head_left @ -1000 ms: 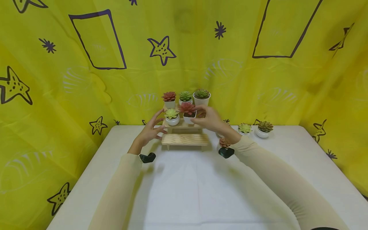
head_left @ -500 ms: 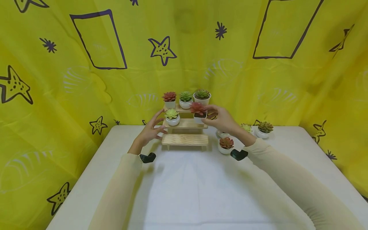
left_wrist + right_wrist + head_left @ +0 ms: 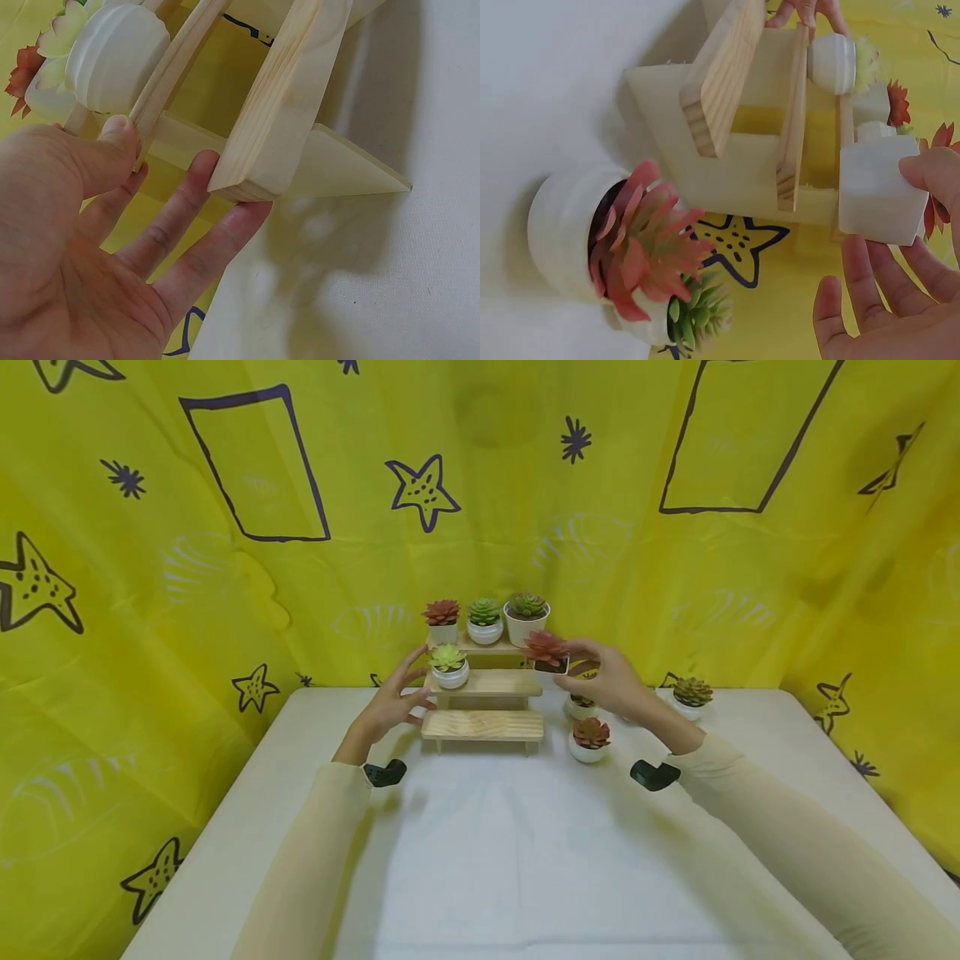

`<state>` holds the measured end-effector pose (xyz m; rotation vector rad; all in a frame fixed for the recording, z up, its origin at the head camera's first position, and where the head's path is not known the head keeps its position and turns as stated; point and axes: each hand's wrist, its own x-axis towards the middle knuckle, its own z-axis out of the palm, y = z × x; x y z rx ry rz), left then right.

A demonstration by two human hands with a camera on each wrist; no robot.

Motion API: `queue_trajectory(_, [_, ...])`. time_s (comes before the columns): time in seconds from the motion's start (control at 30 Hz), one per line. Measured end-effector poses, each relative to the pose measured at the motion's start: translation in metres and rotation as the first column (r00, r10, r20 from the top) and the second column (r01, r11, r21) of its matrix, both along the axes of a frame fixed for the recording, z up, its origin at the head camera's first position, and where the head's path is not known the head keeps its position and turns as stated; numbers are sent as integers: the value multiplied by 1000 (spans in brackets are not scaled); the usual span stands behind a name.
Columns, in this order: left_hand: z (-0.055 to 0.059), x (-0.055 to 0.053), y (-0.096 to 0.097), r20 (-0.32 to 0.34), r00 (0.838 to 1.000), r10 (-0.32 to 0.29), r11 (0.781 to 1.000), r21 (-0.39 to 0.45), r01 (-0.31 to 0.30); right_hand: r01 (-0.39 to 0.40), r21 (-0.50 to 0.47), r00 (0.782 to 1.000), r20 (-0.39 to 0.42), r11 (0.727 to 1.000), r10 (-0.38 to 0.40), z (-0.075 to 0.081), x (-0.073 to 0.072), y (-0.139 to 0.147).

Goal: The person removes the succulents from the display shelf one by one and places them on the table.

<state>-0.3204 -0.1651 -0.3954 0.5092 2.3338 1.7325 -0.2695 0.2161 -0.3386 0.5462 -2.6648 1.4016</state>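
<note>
My right hand (image 3: 611,681) pinches a square white pot holding a red artificial succulent (image 3: 546,647), raised beside the right end of the middle tier. In the right wrist view, the thumb and fingers grip the pot's sides. My left hand (image 3: 386,702) rests against the left end of the three-tier wooden stand (image 3: 483,722), its fairly straight fingers spread; in the left wrist view, thumb and fingertips touch the tier ends. A yellow-green succulent (image 3: 448,666) sits on the middle tier's left. On the top tier stand red (image 3: 442,620), green (image 3: 484,618) and dark green (image 3: 527,617) succulents.
Right of the stand, a reddish succulent (image 3: 590,739) in a round white pot stands before another potted succulent (image 3: 581,706). Farther right is a brownish-green one (image 3: 691,697); the right forearm mostly hides a pot beside it. A yellow patterned curtain (image 3: 480,527) hangs behind the white table (image 3: 480,860).
My right hand has moved right with the red succulent, from over the middle tier to past its right end. The left hand stays at the stand's left end.
</note>
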Motion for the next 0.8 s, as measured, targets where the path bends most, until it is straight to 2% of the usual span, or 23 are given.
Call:
queue_trajectory(0.13, [0,0,0,2,1000,-5,1000,5,5,13,28,1000,-13,1000,-13,-2,4,11])
queue_trajectory(0.3, [0,1,-1,-2,1000,-10,1000,2,10,47,52,999,15,998,-48,-2,11,23])
queue_trajectory(0.8, [-2,-3,0,0,1000,-2,1000,2,2,78,53,994,75,996,-82,-11,25,62])
